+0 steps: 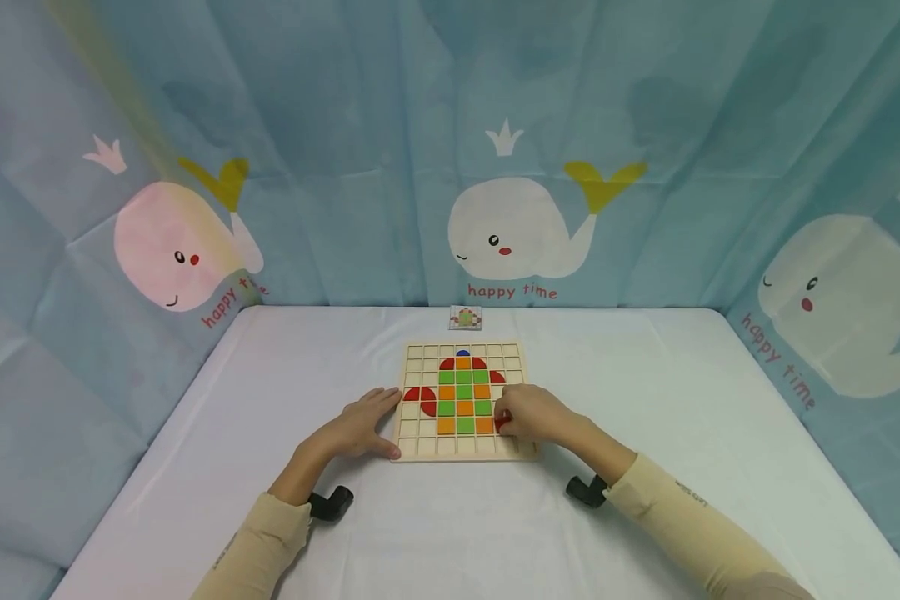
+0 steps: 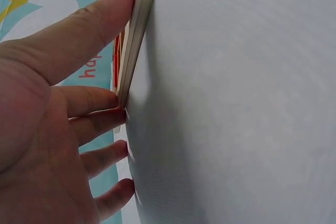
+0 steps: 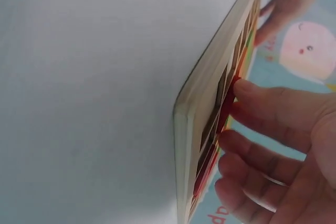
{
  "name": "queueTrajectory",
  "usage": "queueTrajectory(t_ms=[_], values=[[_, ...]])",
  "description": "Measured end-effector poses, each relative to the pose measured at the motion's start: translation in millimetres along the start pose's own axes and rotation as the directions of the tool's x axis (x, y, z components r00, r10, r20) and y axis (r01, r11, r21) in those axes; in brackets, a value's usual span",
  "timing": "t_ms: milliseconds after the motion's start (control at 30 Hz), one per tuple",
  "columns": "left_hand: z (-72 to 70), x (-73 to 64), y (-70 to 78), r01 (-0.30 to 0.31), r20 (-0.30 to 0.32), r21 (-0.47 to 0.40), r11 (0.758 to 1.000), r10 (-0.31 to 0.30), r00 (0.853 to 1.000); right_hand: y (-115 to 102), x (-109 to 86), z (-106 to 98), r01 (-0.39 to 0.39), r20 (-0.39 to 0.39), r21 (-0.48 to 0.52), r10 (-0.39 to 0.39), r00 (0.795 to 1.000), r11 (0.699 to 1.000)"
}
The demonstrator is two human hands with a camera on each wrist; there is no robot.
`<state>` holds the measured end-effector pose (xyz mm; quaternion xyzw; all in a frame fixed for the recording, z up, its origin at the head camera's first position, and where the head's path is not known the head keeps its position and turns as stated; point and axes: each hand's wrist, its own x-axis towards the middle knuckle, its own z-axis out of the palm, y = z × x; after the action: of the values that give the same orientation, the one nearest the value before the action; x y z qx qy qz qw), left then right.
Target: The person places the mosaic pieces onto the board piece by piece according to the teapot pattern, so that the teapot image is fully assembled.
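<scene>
A square wooden grid board [image 1: 462, 455] lies on the table, filled in its middle with green squares [image 1: 464, 392], orange squares [image 1: 465, 407], red rounded pieces [image 1: 428, 408] and a blue half-round piece [image 1: 462, 353]. My left hand [image 1: 360, 425] rests at the board's left side, fingers spread, the thumb against its near left corner. On the right, my right hand [image 1: 536, 413] pinches a red rounded piece [image 3: 226, 104] between thumb and forefinger, low over the board's right part. Its fingers partly hide that piece in the head view.
A small pattern card [image 1: 466, 317] with a coloured picture lies behind the board. Black wrist mounts [image 1: 332, 504] hang under both forearms. A white cloth [image 1: 607, 350] covers the table, and a blue curtain [image 1: 390, 233] printed with whales surrounds it.
</scene>
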<state>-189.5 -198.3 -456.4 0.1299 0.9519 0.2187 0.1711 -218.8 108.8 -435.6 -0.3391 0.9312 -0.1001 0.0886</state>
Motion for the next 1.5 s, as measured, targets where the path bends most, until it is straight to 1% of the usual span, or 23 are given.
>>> queueTrajectory(t_ms=[133, 233, 367, 467, 633, 767, 933, 1100, 1267, 1500], values=[[-0.5, -0.7, 0.0, 0.000, 0.007, -0.002, 1.000, 0.000, 1.000, -1.4, 0.8, 1.0, -0.023, 0.004, 0.005, 0.023, 1.000, 1.000], [-0.6, -1.5, -0.6, -0.005, 0.009, 0.001, 1.000, 0.005, 1.000, -2.3, 1.3, 1.4, -0.037, 0.021, 0.040, 0.036, 0.999, 0.999], [0.6, -2.2, -2.1, -0.007, 0.009, 0.002, 1.000, 0.007, 1.000, -2.9, 1.5, 1.7, -0.018, 0.048, 0.064, 0.015, 0.999, 0.998], [2.0, -2.2, -2.5, -0.004, 0.008, -0.004, 1.000, 0.004, 1.000, -2.8, 0.4, 1.3, 0.011, 0.055, 0.052, -0.014, 0.998, 0.999], [2.1, -2.1, -1.2, 0.000, 0.001, -0.015, 1.000, 0.000, 1.000, -2.2, -1.2, 0.3, 0.042, 0.043, 0.045, -0.044, 0.998, 0.998], [0.9, -1.9, -0.4, -0.001, -0.007, -0.008, 1.000, 0.001, 1.000, -1.4, -1.1, 1.3, 0.035, 0.035, 0.045, -0.037, 0.999, 0.998], [1.4, -1.2, 0.0, -0.004, -0.007, -0.005, 1.000, 0.004, 1.000, -0.8, -1.1, 3.5, 0.011, 0.047, 0.047, -0.014, 0.999, 0.999], [1.7, -1.0, -0.5, -0.003, -0.008, -0.001, 1.000, 0.003, 1.000, 0.2, -2.0, 5.1, 0.038, 0.035, 0.029, -0.039, 0.999, 0.999], [0.6, -0.8, 0.0, -0.019, -0.014, 0.003, 1.000, 0.019, 1.000, 1.7, -3.1, 4.0, 0.065, 0.020, 0.017, -0.065, 0.998, 0.998], [-1.2, 0.6, 1.6, -0.015, -0.013, -0.004, 1.000, 0.015, 1.000, 0.6, -3.4, -1.0, 0.050, 0.026, 0.030, -0.050, 0.998, 0.998]])
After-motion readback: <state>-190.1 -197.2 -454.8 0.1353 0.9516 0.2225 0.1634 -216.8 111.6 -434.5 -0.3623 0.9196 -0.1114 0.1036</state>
